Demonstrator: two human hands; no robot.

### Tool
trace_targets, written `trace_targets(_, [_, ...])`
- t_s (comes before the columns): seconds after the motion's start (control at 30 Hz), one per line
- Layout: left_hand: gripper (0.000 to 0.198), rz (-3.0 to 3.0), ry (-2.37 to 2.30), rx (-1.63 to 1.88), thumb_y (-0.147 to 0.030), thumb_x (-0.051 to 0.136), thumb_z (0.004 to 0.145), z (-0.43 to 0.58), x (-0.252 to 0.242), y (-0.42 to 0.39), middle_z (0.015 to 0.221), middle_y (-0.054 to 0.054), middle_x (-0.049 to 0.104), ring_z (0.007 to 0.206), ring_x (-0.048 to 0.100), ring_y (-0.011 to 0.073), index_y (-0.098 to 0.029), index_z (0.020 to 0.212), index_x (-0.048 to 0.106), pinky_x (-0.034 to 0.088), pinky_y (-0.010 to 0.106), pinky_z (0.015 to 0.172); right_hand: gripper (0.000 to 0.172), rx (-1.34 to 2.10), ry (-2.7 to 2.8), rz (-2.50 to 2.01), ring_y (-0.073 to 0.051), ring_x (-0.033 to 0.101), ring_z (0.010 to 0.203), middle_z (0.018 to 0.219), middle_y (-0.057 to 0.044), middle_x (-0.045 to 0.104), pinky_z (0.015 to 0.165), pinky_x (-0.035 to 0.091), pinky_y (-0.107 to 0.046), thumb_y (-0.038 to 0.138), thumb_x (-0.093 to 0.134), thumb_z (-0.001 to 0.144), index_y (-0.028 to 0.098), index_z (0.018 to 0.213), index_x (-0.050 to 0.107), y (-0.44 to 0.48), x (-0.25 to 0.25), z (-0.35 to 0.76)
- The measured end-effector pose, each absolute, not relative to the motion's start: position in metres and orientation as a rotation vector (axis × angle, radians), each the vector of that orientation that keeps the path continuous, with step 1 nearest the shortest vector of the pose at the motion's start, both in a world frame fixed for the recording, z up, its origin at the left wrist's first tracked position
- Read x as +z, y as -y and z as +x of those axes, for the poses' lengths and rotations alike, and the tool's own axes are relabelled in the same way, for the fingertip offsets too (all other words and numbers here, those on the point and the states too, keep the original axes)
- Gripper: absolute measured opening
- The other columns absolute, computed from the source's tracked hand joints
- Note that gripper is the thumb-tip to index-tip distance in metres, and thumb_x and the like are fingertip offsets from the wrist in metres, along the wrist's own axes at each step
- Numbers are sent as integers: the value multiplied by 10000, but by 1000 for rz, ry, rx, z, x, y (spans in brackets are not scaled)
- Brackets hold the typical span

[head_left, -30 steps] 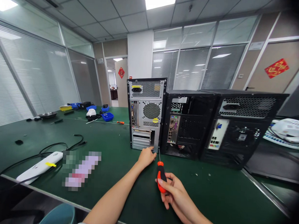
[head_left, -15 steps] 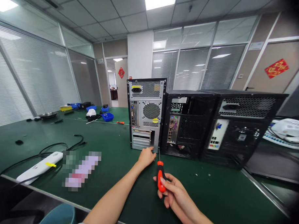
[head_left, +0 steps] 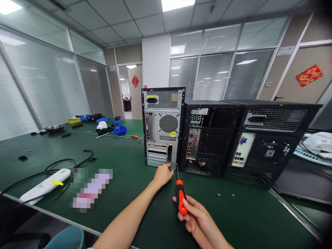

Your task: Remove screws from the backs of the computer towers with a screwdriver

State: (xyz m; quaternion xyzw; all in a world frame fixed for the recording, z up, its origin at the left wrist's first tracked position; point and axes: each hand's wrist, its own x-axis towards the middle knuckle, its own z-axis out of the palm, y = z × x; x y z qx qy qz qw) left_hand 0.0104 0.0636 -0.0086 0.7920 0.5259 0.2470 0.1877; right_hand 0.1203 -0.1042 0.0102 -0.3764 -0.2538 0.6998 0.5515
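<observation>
One screwdriver [head_left: 180, 192], right hand [head_left: 199, 214] closed round it | points at computer's [head_left: 163, 126] lower-right edge | left hand [head_left: 163, 173] nearer, half-curled against case

Bright ceiling panels [head_left: 178, 0], reflections on glass partitions [head_left: 212, 78], dark blurred right edge, wide-angle stretch

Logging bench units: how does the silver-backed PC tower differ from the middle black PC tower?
The silver-backed PC tower stands taller in view than the middle black PC tower. Up top, the silver-backed one has a power socket; the middle black one shows an open bay. The left hand is at the silver-backed one's base; none is on the middle black one. Both stand upright, rear ports showing.
</observation>
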Motion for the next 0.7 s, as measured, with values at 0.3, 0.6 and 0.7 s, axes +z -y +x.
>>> trace_targets(0.3, [436, 2204, -1512, 679, -246, 462, 773, 11, -10, -64, 689, 51, 699, 753, 651, 169, -110, 1179, 543, 463, 237, 755, 367, 1738, 522, -872, -79, 572, 467, 611, -6, 612, 374, 456, -143, 283, 760, 608, 108, 886, 594, 101, 8, 125])
trace_targets(0.6, [454, 2195, -1505, 685, -248, 457, 770, 10, -7, -63, 697, 54, 701, 783, 650, 169, -98, 1192, 531, 461, 239, 776, 350, 1709, 442, -820, -84, 603, 554, 780, -55, 667, 390, 475, -126, 240, 757, 610, 96, 901, 630, 104, 13, 115])
trace_targets(0.7, [449, 2210, -1515, 677, -248, 455, 767, 10, -8, -64, 689, 51, 700, 784, 649, 172, -105, 1185, 538, 463, 241, 768, 384, 1683, 403, -821, -87, 610, 571, 921, -74, 670, 377, 471, -126, 231, 772, 583, 116, 917, 619, 105, 11, 113])
